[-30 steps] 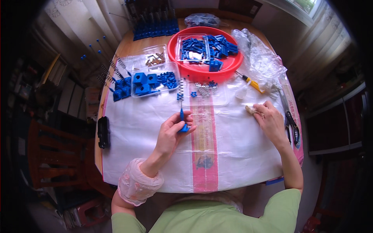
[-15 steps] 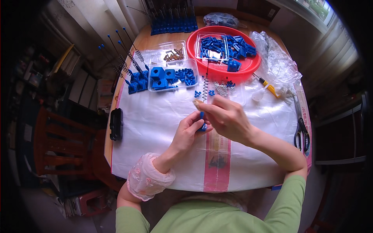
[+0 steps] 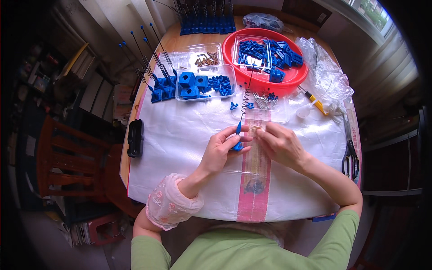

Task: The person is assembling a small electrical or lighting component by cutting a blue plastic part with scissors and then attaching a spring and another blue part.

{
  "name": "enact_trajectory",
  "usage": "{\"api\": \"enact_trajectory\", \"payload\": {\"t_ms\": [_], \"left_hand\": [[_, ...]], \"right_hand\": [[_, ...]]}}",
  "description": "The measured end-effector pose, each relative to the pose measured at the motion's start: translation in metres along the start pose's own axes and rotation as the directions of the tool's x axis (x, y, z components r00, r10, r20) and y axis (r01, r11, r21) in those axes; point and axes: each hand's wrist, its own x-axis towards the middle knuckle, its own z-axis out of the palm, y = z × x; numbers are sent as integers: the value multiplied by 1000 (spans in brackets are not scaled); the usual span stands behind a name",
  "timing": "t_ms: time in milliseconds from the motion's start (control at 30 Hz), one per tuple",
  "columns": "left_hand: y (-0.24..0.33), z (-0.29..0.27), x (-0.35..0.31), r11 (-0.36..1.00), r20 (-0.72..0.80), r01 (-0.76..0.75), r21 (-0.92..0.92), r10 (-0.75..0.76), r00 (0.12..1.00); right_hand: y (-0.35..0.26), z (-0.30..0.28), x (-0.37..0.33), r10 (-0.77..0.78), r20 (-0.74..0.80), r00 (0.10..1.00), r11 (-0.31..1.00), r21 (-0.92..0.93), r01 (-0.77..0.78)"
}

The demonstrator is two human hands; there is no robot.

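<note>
My left hand is closed round a blue plastic base in front of me. From that base rises a blue tapered sleeve, topped by a dark coil spring with a thin rod pointing away from me. Just to the right, my right hand has its fingertips pinched together, apart from the spring piece. Whatever sits in that pinch is too small to make out. Beyond the hands lie small blue bits and metal nuts on a clear tray.
A clear box holds blue blocks and cones. Behind it is a tray of brass-coloured pins. A red basin carries blue parts. Finished-looking spring pieces stand at left. Scissors, a yellow-handled screwdriver and a black case lie around.
My right hand has come down from the spring and off to the right, baring the blue sleeve. My left hand stays on the base. The whole view has shifted slightly.
</note>
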Motion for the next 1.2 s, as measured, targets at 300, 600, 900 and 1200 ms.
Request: {"api": "enact_trajectory", "payload": {"t_ms": [300, 600, 900, 1200], "left_hand": [[-5, 1, 2, 1000, 10, 1, 15, -1, 1000], [-2, 9, -6, 998, 57, 46, -38, -44, 997], [5, 7, -4, 999, 29, 3, -38, -2, 1000], [1, 5, -4, 999, 65, -16, -27, 18, 998]], "right_hand": [[-22, -3, 25, -87, 1, 996, 995, -57, 87], [-15, 2, 14, -187, 71, 980, 974, -115, 195], [-2, -11, -2, -101, -4, 995, 973, -211, 97], [-18, 7, 17, -210, 11, 978, 969, -127, 210]]}}
